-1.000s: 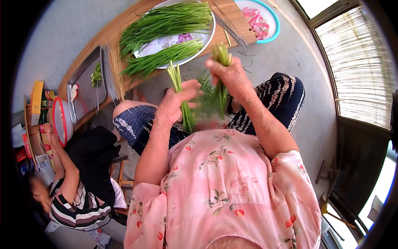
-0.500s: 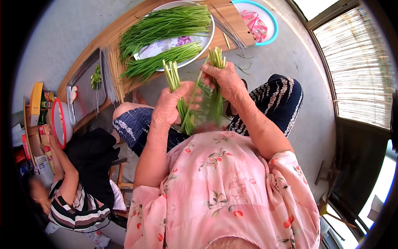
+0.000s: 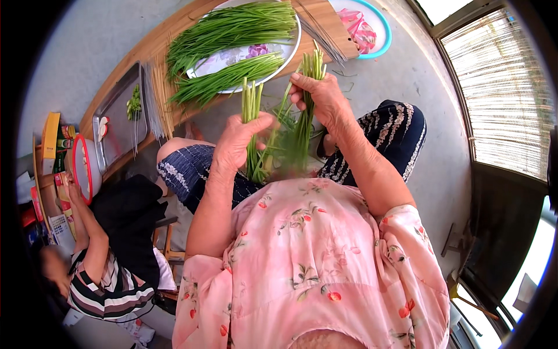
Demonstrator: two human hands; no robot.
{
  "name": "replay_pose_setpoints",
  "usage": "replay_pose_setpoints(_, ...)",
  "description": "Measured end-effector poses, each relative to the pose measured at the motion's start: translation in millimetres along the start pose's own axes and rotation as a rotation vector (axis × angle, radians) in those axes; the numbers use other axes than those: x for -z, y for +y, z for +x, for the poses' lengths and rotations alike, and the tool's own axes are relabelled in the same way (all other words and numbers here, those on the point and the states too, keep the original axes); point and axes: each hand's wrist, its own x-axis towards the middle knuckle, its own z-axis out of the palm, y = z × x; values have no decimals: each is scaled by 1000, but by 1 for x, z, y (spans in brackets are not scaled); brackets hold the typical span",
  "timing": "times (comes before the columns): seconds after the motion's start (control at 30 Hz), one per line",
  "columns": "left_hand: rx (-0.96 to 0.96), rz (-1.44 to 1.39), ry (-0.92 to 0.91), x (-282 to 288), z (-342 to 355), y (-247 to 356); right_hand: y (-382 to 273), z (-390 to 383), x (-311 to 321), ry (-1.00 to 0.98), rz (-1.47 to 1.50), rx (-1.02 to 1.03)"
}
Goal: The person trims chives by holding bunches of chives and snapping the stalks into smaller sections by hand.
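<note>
The bunch of green stalks stands upright in the left hand, whose grip is closed around its middle, the cut ends poking up above the fist and the leaves hanging down toward the lap. Just to the 3 o'clock side, the right hand has its grip closed on a second bunch of stalks, pinched near the top between thumb and fingers, its ends sticking up at 12 o'clock and its leafy part trailing down past the wrist. The two bunches are near each other above the knees, and their lower leaves mingle between the hands, blurred there so I cannot tell whether they touch. Below the hands are the person's patterned dark trousers and a pink flowered blouse. Farther out at 12 o'clock, a low wooden desk carries a large white plate heaped with two piles of the same green stalks. At about 1 o'clock on the desk lies a round tray with a blue rim holding something pink. Toward 10 o'clock a metal tray holds a few green bits, with a bundle of thin sticks beside it. At 8 o'clock another person in a striped shirt sits close by.
</note>
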Motion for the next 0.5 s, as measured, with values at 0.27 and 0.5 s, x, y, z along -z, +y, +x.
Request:
replay_pose_setpoints(0.27, 40, 32, -147, 9, 0, -10, 1, 5, 7, -71, 47, -10)
replay_pose_setpoints(0.5, 85, 30, -155, 22, -8, -22, -12, 23, 49, 7, 106, 115)
